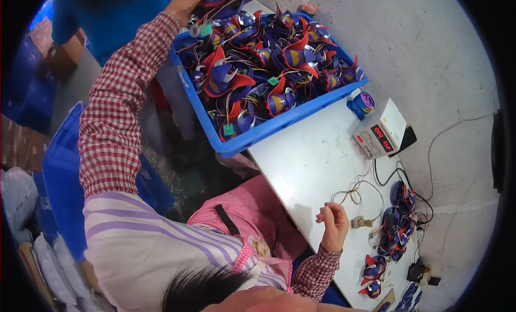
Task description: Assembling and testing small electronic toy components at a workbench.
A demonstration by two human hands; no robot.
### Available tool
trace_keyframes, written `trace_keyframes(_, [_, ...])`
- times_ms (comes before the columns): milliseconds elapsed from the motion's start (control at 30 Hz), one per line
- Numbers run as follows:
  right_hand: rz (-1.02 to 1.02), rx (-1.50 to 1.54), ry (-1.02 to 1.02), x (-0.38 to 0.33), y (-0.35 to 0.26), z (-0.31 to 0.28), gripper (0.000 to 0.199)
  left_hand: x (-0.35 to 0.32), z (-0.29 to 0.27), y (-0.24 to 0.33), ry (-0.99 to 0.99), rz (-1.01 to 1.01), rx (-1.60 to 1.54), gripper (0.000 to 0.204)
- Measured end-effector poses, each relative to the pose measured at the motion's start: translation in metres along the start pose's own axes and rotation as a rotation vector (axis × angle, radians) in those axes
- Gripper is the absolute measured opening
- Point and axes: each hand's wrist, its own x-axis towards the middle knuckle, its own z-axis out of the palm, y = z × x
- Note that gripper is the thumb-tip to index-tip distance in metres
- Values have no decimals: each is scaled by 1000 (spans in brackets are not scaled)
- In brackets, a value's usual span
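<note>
My left hand (194, 1) is stretched out to the far left corner of a blue plastic crate (228, 146). Its fingers are closed round a purple toy part with dangling wires (228, 4), partly cut off by the picture's edge. Many similar purple, red and yellow toy parts (279, 102) with wires and small green circuit boards (228, 129) fill the crate. Over the white table (285, 167), my right hand (334, 226) hangs with loosely bent fingers, slightly apart, nothing visible in them. A small connector block on thin wires (361, 222) lies just right of it.
A power supply with a red display (380, 137) stands by the wall, beside a blue and purple roll (362, 104). More toy parts (398, 226) and a black adapter (416, 270) lie along the table's right side. Another person in blue (118, 21) is at the upper left, near blue bins (64, 172).
</note>
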Motion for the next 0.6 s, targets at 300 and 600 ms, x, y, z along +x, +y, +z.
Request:
trace_keyframes(300, [167, 3, 26, 7, 24, 11, 16, 56, 10, -84, -15, 50, 153, 65])
trace_keyframes(600, [260, 28, 50, 2, 52, 17, 17, 118, 124, -115, -358, 88, 121, 76])
